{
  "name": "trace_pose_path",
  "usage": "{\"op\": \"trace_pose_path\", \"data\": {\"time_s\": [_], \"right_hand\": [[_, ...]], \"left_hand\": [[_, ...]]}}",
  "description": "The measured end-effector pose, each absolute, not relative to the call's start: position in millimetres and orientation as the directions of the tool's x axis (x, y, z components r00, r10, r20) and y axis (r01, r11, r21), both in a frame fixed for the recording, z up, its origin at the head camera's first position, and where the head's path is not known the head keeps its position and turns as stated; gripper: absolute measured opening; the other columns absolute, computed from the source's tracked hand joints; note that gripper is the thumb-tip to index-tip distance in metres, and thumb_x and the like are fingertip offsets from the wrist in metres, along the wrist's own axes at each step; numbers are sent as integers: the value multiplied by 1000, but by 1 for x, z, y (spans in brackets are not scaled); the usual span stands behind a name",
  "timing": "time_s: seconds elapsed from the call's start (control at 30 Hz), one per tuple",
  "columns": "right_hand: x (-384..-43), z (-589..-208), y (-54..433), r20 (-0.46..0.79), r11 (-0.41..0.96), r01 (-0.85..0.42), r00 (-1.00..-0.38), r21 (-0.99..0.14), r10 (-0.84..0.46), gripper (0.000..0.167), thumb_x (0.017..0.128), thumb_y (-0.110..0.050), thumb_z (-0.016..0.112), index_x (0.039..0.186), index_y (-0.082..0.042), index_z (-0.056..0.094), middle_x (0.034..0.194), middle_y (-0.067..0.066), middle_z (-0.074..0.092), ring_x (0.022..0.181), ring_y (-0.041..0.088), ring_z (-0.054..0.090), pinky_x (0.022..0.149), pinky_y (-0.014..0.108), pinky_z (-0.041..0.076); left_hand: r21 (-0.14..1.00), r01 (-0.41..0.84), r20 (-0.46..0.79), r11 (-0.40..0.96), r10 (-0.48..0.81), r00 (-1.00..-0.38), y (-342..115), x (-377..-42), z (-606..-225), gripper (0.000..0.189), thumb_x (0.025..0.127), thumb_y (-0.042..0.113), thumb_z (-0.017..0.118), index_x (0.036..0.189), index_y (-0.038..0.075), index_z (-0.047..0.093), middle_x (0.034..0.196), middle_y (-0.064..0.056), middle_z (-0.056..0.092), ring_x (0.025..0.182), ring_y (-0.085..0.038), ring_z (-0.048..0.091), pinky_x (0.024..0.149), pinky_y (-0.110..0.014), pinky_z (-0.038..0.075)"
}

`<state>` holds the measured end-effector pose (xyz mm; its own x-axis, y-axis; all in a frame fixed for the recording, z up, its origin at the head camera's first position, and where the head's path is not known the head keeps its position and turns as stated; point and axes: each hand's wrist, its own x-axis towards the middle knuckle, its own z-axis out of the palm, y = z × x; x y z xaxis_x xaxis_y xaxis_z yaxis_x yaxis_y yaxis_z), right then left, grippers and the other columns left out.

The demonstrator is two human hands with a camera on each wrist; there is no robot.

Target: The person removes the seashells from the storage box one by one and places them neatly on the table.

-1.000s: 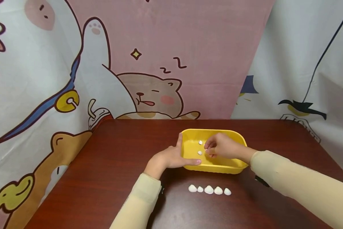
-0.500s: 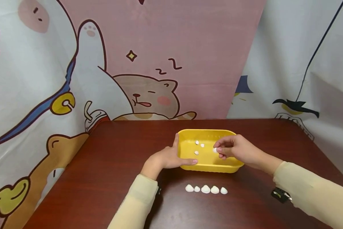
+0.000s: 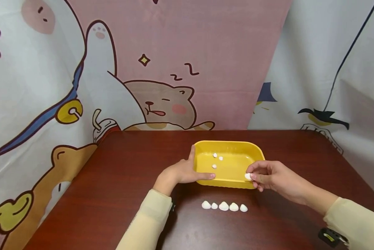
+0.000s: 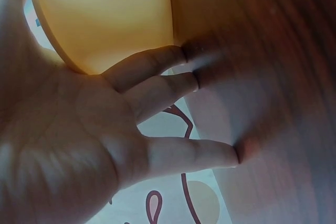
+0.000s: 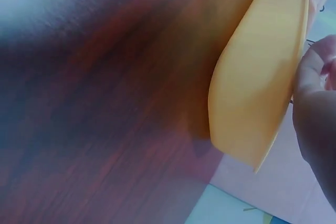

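My right hand [image 3: 279,178] pinches a small white seashell [image 3: 248,176] between thumb and fingers, over the near right corner of a yellow plastic tray [image 3: 230,183]. At the tray's left end my left hand [image 3: 182,173] rests against the wall, its thumb lying along the near rim. The left wrist view shows the straight, spread fingers [image 4: 194,153] of that hand, with fingertips down by the tabletop. Several smaller white shells [image 3: 214,166] lie inside the tray, in its left part. The right wrist view shows the tray's side [image 5: 257,77], with the pinched shell not discernible.
Between the tray and the person, a row of several white seashells [image 3: 224,206] lies on the dark red-brown wooden table [image 3: 136,163]. A printed cartoon cloth [image 3: 227,62] hangs behind the table's far edge.
My right hand has lifted a seashell from inside the tray and carried it right and nearer, toward the near right rim. The left hand stays at the tray's left end.
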<state>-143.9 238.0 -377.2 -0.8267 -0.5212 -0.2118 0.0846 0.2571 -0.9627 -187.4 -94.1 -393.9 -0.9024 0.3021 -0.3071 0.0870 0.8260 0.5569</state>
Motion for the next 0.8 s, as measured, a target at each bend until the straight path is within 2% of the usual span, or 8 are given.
{"op": "trace_pose_path", "data": {"time_s": [0.17,0.37,0.53,0.67,0.8], "right_hand": [[-132,-380,240,-182,279,29,-821,-960,-541,31,105,-16,68,122,9,61,93,9,68,81,23,66,72,31,59],[-121,-390,243,-163,346,-80,-768,-935,-619,22,105,-14,67,115,5,66,89,11,69,76,28,68,68,32,60],[-116,-407,243,-163,383,-125,-755,-915,-635,13,104,-12,67,109,0,69,84,5,68,71,18,67,61,31,59],[-113,-418,239,-196,450,-123,-777,-884,-598,8,103,-10,69,104,-2,70,83,6,66,69,11,64,58,31,57],[-110,-424,236,-201,536,-165,-805,-828,-558,4,101,-11,71,98,-8,71,81,3,66,65,8,62,55,29,55]], "left_hand": [[561,86,-308,823,304,-902,-96,-188,-396,141,78,80,75,171,22,-14,103,-15,67,99,-26,66,98,-46,53],[553,90,-308,828,303,-902,-95,-189,-394,141,78,81,75,171,23,-15,105,-16,67,99,-26,66,98,-46,53],[560,86,-310,824,305,-901,-93,-190,-391,141,78,80,75,171,24,-15,111,-16,68,103,-26,67,100,-47,52],[564,74,-315,822,298,-901,-93,-188,-392,141,78,80,75,171,23,-14,117,-18,67,107,-27,67,102,-48,52],[567,72,-311,820,294,-904,-94,-187,-393,141,78,80,75,172,23,-13,114,-18,67,106,-27,66,102,-47,52]]}}
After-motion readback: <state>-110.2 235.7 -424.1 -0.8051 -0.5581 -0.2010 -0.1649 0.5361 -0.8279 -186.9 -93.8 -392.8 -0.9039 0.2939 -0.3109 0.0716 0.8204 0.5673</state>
